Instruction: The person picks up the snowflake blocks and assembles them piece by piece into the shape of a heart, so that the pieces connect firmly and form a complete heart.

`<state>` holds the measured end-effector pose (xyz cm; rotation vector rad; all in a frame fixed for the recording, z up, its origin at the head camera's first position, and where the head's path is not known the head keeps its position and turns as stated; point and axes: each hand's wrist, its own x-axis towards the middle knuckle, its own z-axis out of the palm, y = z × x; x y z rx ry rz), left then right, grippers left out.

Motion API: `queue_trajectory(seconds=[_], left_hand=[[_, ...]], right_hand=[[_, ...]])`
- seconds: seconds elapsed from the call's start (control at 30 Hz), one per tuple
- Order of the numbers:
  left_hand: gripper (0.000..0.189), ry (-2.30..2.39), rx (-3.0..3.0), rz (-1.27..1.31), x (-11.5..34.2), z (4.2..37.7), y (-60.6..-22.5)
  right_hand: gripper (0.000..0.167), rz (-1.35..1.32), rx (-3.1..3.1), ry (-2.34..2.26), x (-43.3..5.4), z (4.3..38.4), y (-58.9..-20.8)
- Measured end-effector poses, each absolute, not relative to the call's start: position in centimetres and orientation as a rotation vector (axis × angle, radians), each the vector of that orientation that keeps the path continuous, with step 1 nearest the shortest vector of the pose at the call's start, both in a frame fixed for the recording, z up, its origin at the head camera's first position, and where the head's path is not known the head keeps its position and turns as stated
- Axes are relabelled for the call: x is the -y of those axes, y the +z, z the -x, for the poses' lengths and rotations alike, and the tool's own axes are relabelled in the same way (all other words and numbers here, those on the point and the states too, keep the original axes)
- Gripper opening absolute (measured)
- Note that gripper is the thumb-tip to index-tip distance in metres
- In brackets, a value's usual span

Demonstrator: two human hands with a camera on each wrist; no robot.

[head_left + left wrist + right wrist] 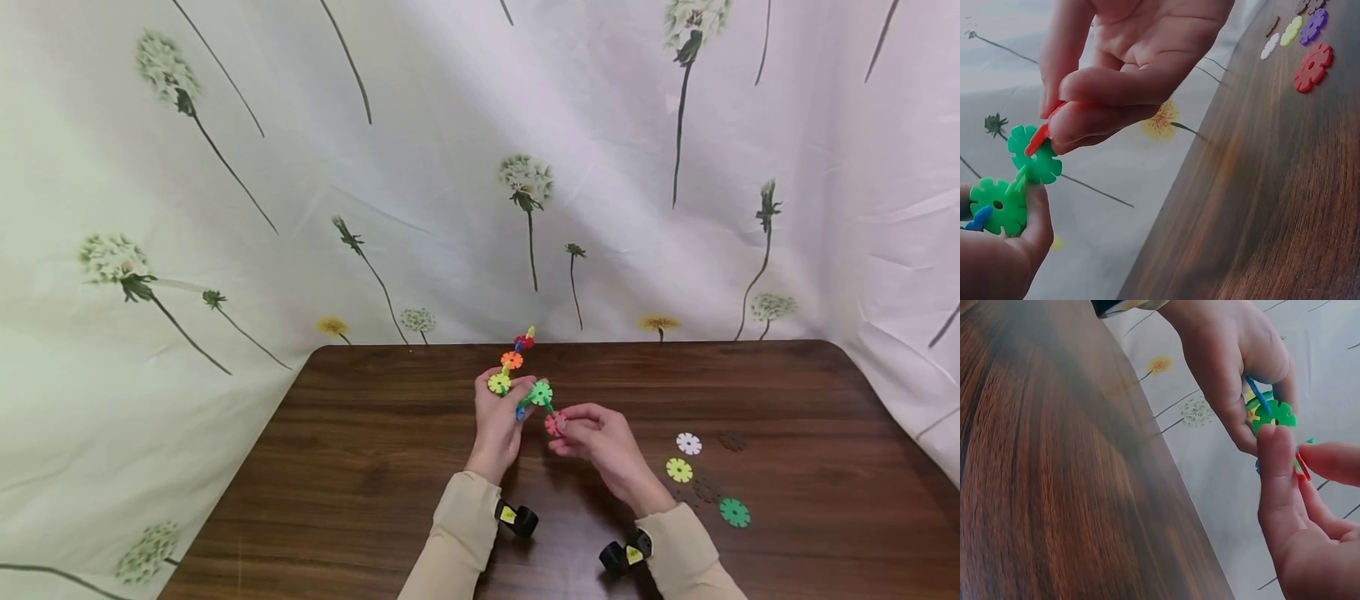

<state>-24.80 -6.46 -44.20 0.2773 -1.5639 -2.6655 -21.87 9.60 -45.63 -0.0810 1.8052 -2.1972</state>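
Observation:
My left hand (498, 429) grips a chain of notched plastic discs joined edge to edge. The chain's upper part rises past the fingers, with a yellow disc (498, 383), an orange disc (512, 360) and a red piece near the tip. Beyond the left thumb, a green disc (541, 393) sticks out to the right. My right hand (611, 450) pinches a red disc (553, 424) between thumb and fingers. In the left wrist view this red disc (1039, 136) meets the edge of a green disc (1047, 164). Fingers hide part of the chain.
Loose discs lie right of the right hand on the brown wooden table (360, 467): a white one (688, 443), a yellow one (679, 470), a green one (735, 512) and dark ones. A flower-print cloth (450, 208) hangs behind the table. Both wrists wear black cameras.

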Motion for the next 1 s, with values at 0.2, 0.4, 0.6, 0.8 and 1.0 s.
queue_trajectory(seconds=[0.2, 0.4, 0.6, 0.8, 1.0], left_hand=[[0.041, -2.698, 1.583, -0.22, 6.6, 24.9, -44.4], [0.032, -2.744, 1.57, -0.181, 6.5, 24.7, -44.7], [0.039, -2.797, 1.527, -0.208, 6.4, 24.5, -44.8], [0.039, -2.818, 1.516, -0.226, 6.5, 24.4, -44.7], [0.04, -2.813, 1.516, -0.244, 6.8, 24.5, -44.8]], right_hand=[[0.031, 0.151, -1.872, -2.107, -9.8, 21.7, -45.5], [0.032, 0.181, -1.9, -2.068, -9.8, 21.4, -45.3], [0.032, 0.194, -1.955, -2.014, -9.7, 21.4, -45.5], [0.032, 0.174, -1.989, -1.978, -10.0, 21.6, -45.8], [0.044, 0.207, -2.089, -1.911, -11.5, 21.7, -45.8]])
